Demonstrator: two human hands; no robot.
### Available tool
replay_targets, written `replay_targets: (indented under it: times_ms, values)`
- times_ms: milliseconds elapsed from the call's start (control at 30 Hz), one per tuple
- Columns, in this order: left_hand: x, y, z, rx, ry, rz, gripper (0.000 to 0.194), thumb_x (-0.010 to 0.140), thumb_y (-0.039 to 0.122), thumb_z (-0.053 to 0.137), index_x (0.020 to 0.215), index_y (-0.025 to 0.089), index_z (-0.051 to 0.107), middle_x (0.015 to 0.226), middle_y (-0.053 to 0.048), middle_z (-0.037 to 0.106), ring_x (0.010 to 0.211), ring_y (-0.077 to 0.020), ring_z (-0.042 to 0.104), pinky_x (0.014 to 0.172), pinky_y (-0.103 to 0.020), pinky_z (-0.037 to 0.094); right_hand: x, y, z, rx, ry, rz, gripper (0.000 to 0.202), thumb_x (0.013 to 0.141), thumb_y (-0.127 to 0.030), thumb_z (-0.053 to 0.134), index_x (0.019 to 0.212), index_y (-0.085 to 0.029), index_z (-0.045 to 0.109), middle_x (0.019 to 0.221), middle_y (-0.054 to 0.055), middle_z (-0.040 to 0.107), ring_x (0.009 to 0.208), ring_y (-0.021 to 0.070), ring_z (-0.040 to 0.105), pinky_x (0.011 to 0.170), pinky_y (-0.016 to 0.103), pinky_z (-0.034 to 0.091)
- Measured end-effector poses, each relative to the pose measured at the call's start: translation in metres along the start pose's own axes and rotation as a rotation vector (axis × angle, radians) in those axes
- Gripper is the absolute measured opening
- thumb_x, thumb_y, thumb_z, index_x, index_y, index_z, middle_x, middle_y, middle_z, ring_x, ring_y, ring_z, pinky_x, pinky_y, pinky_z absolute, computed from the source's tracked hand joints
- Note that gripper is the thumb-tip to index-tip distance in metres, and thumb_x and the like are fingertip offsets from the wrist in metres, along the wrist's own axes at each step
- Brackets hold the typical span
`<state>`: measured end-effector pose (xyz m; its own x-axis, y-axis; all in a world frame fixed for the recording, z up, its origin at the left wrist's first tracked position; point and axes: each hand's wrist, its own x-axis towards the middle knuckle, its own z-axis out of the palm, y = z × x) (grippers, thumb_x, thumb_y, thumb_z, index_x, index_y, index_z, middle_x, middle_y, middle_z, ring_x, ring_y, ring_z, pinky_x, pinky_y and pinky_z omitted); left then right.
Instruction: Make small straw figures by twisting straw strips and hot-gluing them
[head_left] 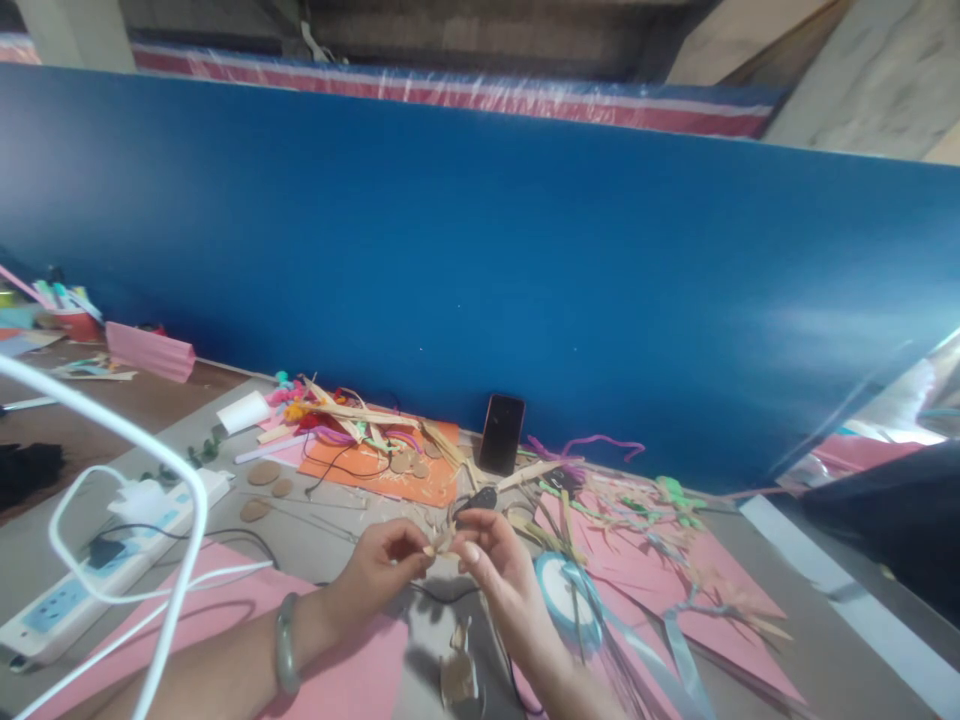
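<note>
My left hand (379, 575), with a bangle (286, 645) on its wrist, is closed in a pinch at the middle front. Opposite it, my right hand (499, 575) has its fingers bent together. Between the fingertips of both is a small pale, straw-coloured piece like dried husk (442, 547); its exact kind is too small to make out. Below the hands stands a small container with a brown paper-like piece (459, 675) at it. A roll of light blue ribbon (566, 600) lies beside my right wrist.
A phone (502, 435) leans on the blue partition (480, 250). Straw strips and pipe cleaners lie over an orange sheet (420, 485). Pink sheets (720, 570) with more scraps are at right. A white power strip (112, 560) and a thick white cable (187, 480) are at left.
</note>
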<state>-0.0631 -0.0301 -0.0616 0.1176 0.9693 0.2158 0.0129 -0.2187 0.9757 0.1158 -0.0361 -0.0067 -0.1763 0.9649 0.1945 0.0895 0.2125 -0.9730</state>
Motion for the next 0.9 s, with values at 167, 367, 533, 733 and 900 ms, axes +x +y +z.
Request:
replay_targets:
  times_ms: [167,367,533,733,900]
  values:
    - [0.001,-0.002,0.0,-0.014,0.026,0.002,0.02,0.078,0.033,0.073,0.072,0.016,0.066,0.066,-0.001,0.065,0.062,-0.0134,0.058,0.058,-0.022,0.044,-0.002,-0.005,0.007,-0.137,-0.015,-0.016,0.039,0.072,-0.051,0.074,0.068,-0.019,0.053,0.064,-0.003,0.054,0.064,0.0148,0.051,0.061,0.026,0.042]
    - [0.0,0.006,0.004,-0.134,0.046,-0.099,0.03,0.073,0.04,0.078,0.067,0.015,0.062,0.059,0.001,0.061,0.055,-0.0118,0.054,0.054,-0.022,0.043,-0.005,0.0,0.009,-0.113,-0.043,0.045,0.04,0.086,-0.051,0.059,0.065,-0.018,0.056,0.06,-0.002,0.05,0.06,0.0125,0.046,0.053,0.022,0.037]
    - [0.003,0.008,0.004,-0.269,0.042,-0.193,0.035,0.067,0.043,0.082,0.066,0.015,0.06,0.053,0.001,0.061,0.051,-0.012,0.056,0.053,-0.023,0.044,-0.005,0.0,0.01,-0.123,-0.056,0.068,0.033,0.085,-0.045,0.059,0.066,-0.018,0.055,0.062,-0.002,0.049,0.061,0.0126,0.045,0.051,0.02,0.036]
    - [0.005,0.002,0.002,-0.34,-0.031,-0.221,0.035,0.065,0.043,0.083,0.061,0.015,0.063,0.051,-0.001,0.062,0.048,-0.0127,0.058,0.051,-0.024,0.044,-0.005,-0.003,0.011,-0.131,-0.061,0.064,0.029,0.083,-0.04,0.059,0.064,-0.019,0.053,0.061,-0.002,0.049,0.061,0.0131,0.045,0.052,0.021,0.036]
    - [0.006,0.003,0.003,-0.356,-0.024,-0.226,0.032,0.065,0.039,0.083,0.061,0.015,0.063,0.051,-0.001,0.062,0.048,-0.0122,0.057,0.052,-0.024,0.044,-0.005,-0.003,0.01,-0.136,-0.07,0.076,0.033,0.084,-0.045,0.06,0.065,-0.019,0.054,0.062,-0.002,0.05,0.061,0.0133,0.046,0.053,0.021,0.037]
